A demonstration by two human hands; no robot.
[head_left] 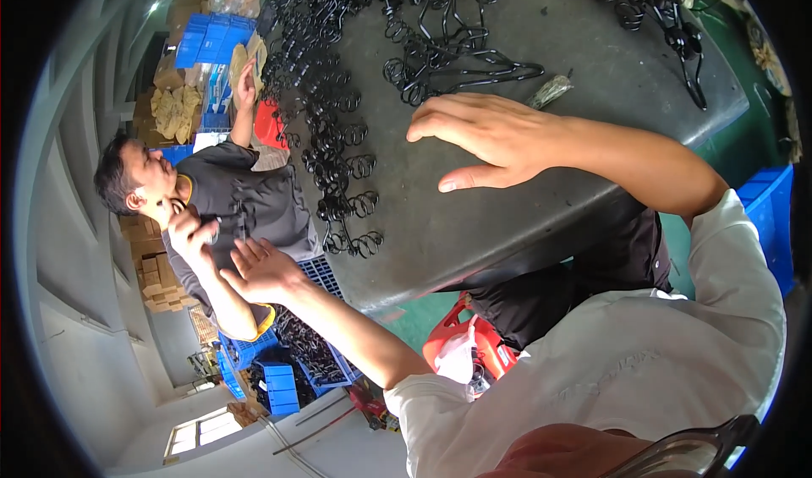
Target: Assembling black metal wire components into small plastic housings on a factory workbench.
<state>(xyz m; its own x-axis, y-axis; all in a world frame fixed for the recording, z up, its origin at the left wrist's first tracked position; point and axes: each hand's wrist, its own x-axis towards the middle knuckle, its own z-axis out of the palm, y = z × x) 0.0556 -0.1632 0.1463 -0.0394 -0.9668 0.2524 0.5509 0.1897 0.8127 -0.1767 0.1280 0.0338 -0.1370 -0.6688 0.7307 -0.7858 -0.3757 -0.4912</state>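
Note:
My right hand (491,140) hovers palm down over a dark grey table (507,216), fingers spread, holding nothing. Just beyond its fingertips lies a bunch of black bent-wire spring pieces (440,63). A long heap of the same black wire springs (334,140) runs along the table's left side. My left hand (262,271) is held out past the table's edge, palm up and empty, close to a co-worker's raised hand (190,233). Both my arms are in white sleeves.
A co-worker in a dark grey shirt (245,203) sits at the table's left, the other hand (245,80) reaching up to the spring heap. Blue crates (211,38) and cardboard boxes stand behind. A blue crate of springs (309,351) and a red object (474,343) sit below on green floor.

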